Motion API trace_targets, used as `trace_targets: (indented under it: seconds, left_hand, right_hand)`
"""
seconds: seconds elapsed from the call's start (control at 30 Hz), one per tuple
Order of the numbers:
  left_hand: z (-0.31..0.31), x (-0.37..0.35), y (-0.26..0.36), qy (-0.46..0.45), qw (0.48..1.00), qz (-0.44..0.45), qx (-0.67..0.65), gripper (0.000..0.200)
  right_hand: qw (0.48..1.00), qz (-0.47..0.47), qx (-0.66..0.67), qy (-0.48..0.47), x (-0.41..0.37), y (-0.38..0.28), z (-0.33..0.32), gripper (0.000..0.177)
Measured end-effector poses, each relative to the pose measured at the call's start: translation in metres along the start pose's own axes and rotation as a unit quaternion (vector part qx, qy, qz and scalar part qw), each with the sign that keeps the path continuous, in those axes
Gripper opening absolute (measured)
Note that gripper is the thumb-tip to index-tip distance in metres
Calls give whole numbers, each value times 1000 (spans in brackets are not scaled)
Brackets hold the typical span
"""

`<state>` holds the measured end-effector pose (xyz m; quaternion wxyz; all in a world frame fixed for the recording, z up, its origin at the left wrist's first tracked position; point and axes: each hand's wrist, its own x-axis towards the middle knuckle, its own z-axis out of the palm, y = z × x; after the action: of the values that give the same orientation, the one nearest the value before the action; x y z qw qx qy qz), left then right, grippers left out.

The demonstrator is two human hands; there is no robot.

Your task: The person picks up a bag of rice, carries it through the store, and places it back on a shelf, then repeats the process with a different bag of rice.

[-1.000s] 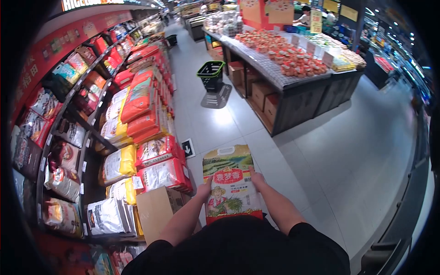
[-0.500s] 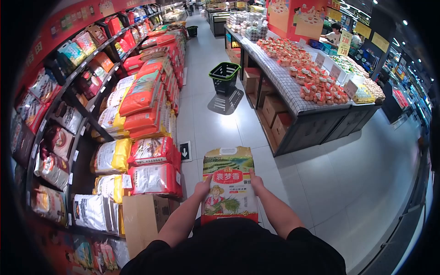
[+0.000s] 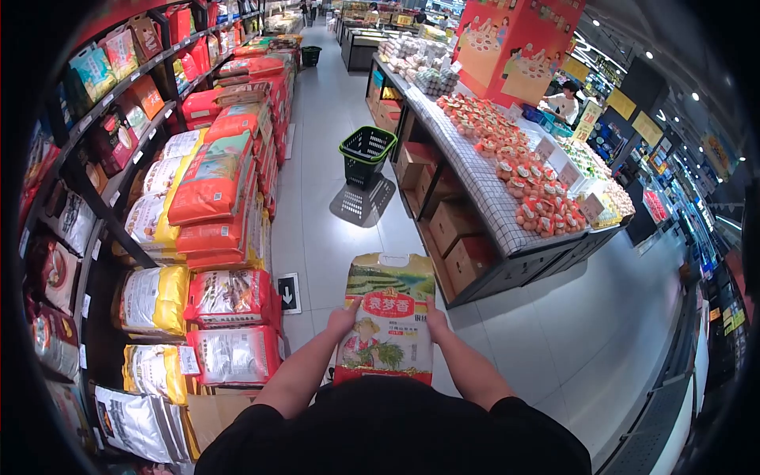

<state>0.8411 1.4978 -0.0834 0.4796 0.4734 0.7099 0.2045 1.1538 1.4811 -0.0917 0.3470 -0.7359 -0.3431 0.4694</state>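
Pale floor tiles [image 3: 310, 178] line a supermarket aisle. Thumbs lie on the front of a printed bag [image 3: 386, 321], left hand [image 3: 342, 320] and right hand [image 3: 436, 322] gripping its side edges before the torso; the other fingers are hidden. Holding seems the step; any shift calls for even pressure. Beyond, a black basket [image 3: 366, 162] stands beside the display table's [image 3: 473, 174] left edge.
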Motion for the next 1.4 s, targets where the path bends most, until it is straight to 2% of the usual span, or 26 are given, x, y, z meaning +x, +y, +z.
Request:
trace_targets:
  seconds: [0.1,0.17,0.27,0.47,0.53,0.63,0.73,0.83,0.93,1.03,1.13,1.3,1.4]
  left_hand:
    - [-18,35,-21,-2,998,-11,-65,100]
    - [-37,50,-31,0,994,-9,-105,100]
    - [-64,71,-38,30,997,-42,-55,94]
    - [-114,75,-39,81,991,-93,-45,101]
    - [-116,103,-73,100,990,-85,-54,100]
    - [-136,111,-74,129,985,-100,-61,100]
    - [-148,123,-65,152,978,-103,-99,99]
    - [-163,132,-31,169,975,-110,-97,98]
    - [-162,171,-17,191,970,-110,-100,99]
    - [-155,159,73,211,955,-141,-153,102]
    - [-132,251,28,206,959,-165,-107,104]
    - [-108,292,94,165,969,-152,-99,108]
    - [-102,325,116,170,975,-135,-38,108]
  right_hand:
    - [990,30,-137,32,30,-33,39,90]
    - [994,38,-105,-2,36,-51,62,91]
    - [991,47,-119,-24,51,-70,96,92]
    - [988,28,-127,-82,79,-98,159,92]
    - [986,25,-141,-85,103,-97,186,89]
    - [978,12,-172,-114,138,-101,219,88]
    - [978,3,-143,-151,163,-116,243,88]
    - [973,-11,-154,-169,194,-139,260,87]
    - [968,-52,-169,-177,221,-174,262,95]
    - [962,-40,-177,-202,265,-200,252,94]
    - [968,0,-130,-214,291,-225,227,93]
    - [980,46,-118,-153,359,-212,197,91]
    - [985,49,-82,-145,381,-221,178,89]
